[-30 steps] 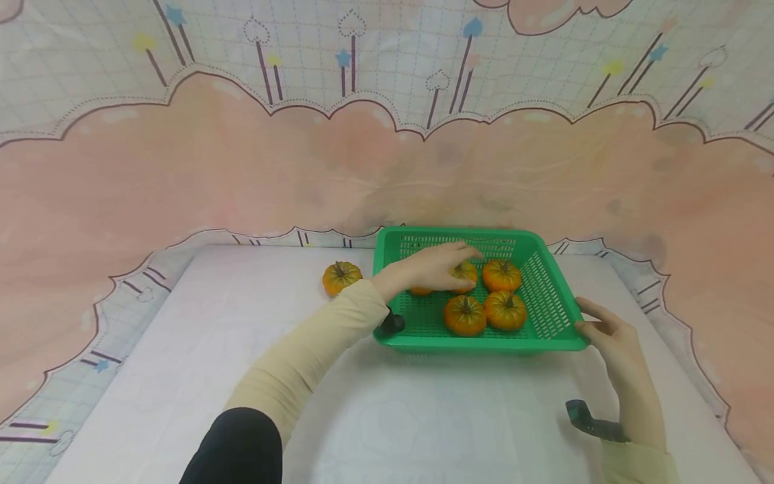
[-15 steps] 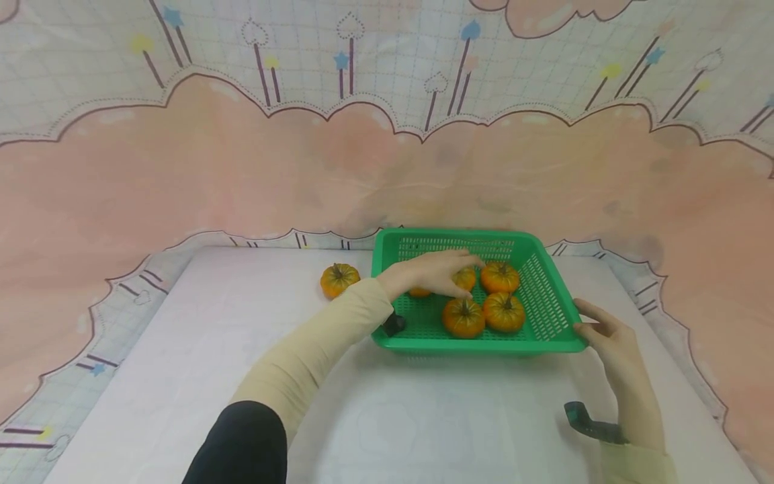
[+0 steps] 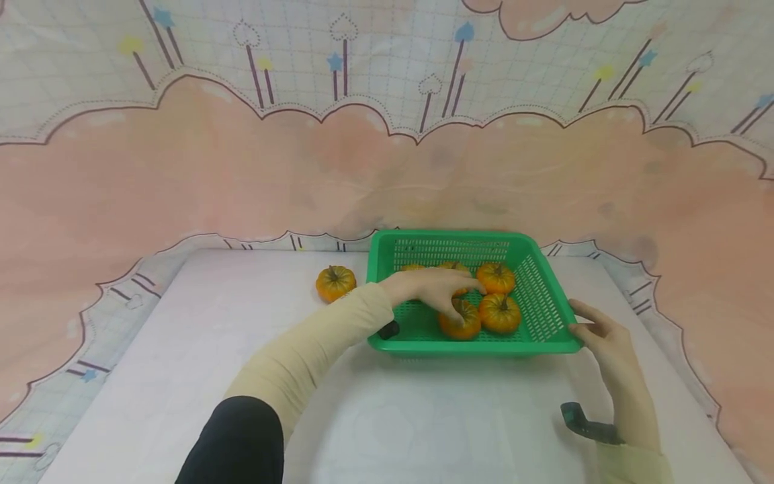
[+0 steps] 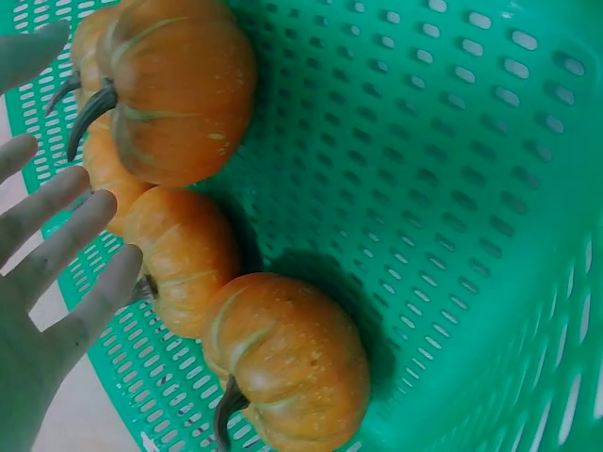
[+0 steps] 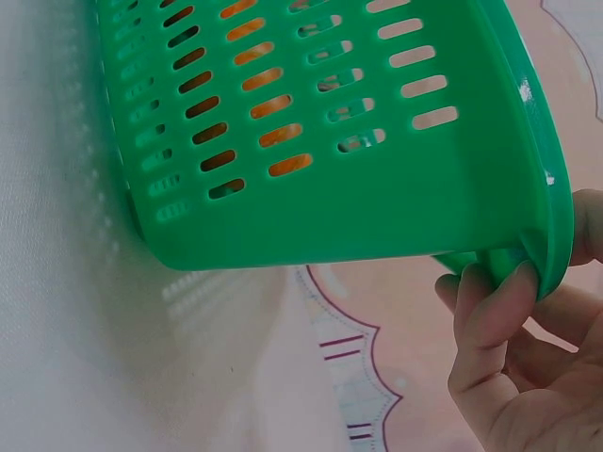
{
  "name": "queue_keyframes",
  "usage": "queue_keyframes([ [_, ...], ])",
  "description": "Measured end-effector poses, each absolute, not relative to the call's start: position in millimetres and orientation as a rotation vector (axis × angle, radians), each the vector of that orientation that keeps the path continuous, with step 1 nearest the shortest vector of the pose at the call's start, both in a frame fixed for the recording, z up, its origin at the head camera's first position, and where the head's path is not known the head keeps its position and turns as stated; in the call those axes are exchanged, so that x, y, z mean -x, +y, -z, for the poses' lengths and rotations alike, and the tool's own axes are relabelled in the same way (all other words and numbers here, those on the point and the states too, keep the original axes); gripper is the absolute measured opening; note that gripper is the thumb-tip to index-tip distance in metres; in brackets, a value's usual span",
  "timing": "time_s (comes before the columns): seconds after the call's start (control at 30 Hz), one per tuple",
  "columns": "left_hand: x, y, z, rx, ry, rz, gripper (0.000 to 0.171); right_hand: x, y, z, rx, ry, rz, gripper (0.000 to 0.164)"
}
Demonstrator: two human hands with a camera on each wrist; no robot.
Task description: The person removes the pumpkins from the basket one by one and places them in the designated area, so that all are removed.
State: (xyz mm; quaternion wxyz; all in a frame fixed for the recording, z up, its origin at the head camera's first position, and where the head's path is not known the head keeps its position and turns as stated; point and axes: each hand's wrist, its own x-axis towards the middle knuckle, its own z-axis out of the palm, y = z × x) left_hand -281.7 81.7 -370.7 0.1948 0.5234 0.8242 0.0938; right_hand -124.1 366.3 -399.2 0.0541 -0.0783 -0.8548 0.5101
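Observation:
Inside the green plastic basket (image 3: pixel 471 347) sit several small orange pumpkins. My left hand (image 3: pixel 432 286) hovers above them, fingers spread and thumb beside the front-left pumpkin (image 3: pixel 461 327). In the left wrist view the left hand (image 4: pixel 38 311) has loose, extended fingers near the stem of the largest-looking pumpkin (image 4: pixel 179 89), gripping nothing; whether it touches that pumpkin I cannot tell. My right hand (image 3: pixel 607 343) pinches the basket's near right rim. In the right wrist view the right hand (image 5: pixel 528 377) has fingers and thumb curled on the basket corner (image 5: pixel 551 188).
One more pumpkin (image 3: pixel 335 286) lies on the white tabletop (image 3: pixel 242 302), left of the basket. Behind the table hangs a cloth (image 3: pixel 387 168) with a pink cloud pattern. A dark strap (image 3: pixel 589 423) is on the right wrist.
My left hand has come nearer, from the back-middle pumpkin to the front-left one, uncovering more of the rear pumpkins. The right hand keeps its hold on the rim.

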Motion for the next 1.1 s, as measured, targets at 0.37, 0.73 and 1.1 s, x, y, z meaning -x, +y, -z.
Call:
queue_keyframes([
  [0.37, 282.1, 83.4, 382.0, -1.401, 2.282, -0.196, 0.07, 127.2, 368.7, 401.8, 0.246, -2.601, -1.572, 0.053],
  [0.73, 283.6, 85.3, 390.8, -1.322, 2.234, -0.167, 0.083, 125.6, 367.4, 400.6, 0.271, -2.605, -1.58, 0.054],
  [1.1, 283.4, 87.0, 393.9, -1.306, 2.232, -0.105, 0.086, 127.0, 368.1, 401.1, 0.296, -2.626, -1.544, 0.054],
])
